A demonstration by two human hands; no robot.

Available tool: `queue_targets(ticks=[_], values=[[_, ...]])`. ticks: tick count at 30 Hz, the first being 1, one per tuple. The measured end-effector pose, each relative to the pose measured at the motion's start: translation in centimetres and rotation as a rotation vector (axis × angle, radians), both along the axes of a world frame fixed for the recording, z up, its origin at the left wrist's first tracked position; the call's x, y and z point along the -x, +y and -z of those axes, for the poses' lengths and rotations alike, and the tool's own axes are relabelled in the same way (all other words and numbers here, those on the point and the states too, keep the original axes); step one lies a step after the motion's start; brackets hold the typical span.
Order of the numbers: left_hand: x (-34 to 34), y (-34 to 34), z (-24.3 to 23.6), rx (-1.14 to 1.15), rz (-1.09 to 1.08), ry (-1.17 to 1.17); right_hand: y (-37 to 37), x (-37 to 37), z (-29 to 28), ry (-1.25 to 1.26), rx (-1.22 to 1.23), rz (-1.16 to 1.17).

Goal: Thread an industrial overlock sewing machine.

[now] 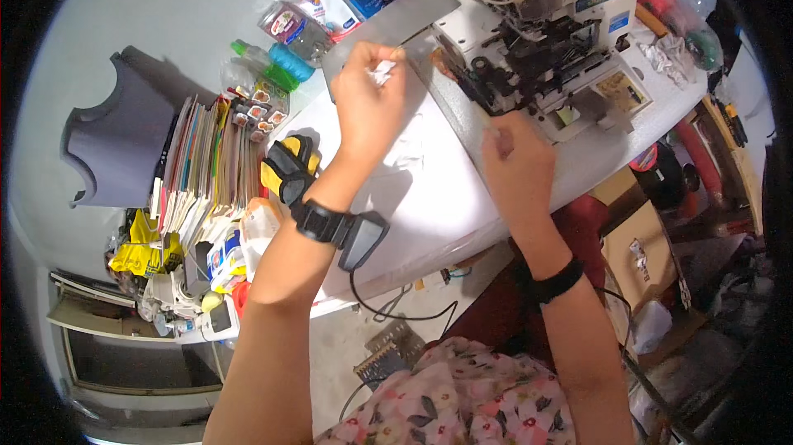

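My left hand (370,102) is raised over the white table. Its fingers are closed around a small crumpled white scrap (382,73), which could be paper or cloth. Close to the front of an industrial sewing machine (537,57), my right hand (519,160) is closed in a pinch. Whatever it holds, if anything, is too small to make out. The machine's dark inner mechanism lies exposed beyond that hand. A flat grey metal plate (405,16) extends to the left of the machine, behind my left hand.
Jars, bottles and a white pouch (318,1) stand along the back wall. Upright books (206,168) and a yellow-and-black object (289,166) crowd the left side. A cardboard box (640,255) sits below the table at right. A black cable (405,317) trails from my left wrist strap.
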State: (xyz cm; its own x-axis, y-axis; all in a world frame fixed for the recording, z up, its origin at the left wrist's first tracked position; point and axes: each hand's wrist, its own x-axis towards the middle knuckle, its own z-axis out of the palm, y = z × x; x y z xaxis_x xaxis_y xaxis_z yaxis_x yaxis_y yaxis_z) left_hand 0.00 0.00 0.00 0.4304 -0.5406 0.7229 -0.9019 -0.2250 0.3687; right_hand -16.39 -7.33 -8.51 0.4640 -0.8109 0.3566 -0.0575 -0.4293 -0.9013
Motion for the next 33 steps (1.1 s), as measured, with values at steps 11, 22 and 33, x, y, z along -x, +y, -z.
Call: queue_targets(ticks=[11, 22, 33], values=[[4.8, 0.6, -3.5, 0.006, 0.189, 0.348, -0.1, -0.3, 0.4, -0.019, 0.045, 0.012], [6.3, 2.5, -4.2, -0.082, 0.157, 0.386, -0.3, -0.5, 1.0, -0.014, 0.111, 0.033], [9.0, 3.9, -4.4, -0.163, 0.150, 0.423, -0.3, -0.3, 0.9, -0.105, 0.191, 0.041]])
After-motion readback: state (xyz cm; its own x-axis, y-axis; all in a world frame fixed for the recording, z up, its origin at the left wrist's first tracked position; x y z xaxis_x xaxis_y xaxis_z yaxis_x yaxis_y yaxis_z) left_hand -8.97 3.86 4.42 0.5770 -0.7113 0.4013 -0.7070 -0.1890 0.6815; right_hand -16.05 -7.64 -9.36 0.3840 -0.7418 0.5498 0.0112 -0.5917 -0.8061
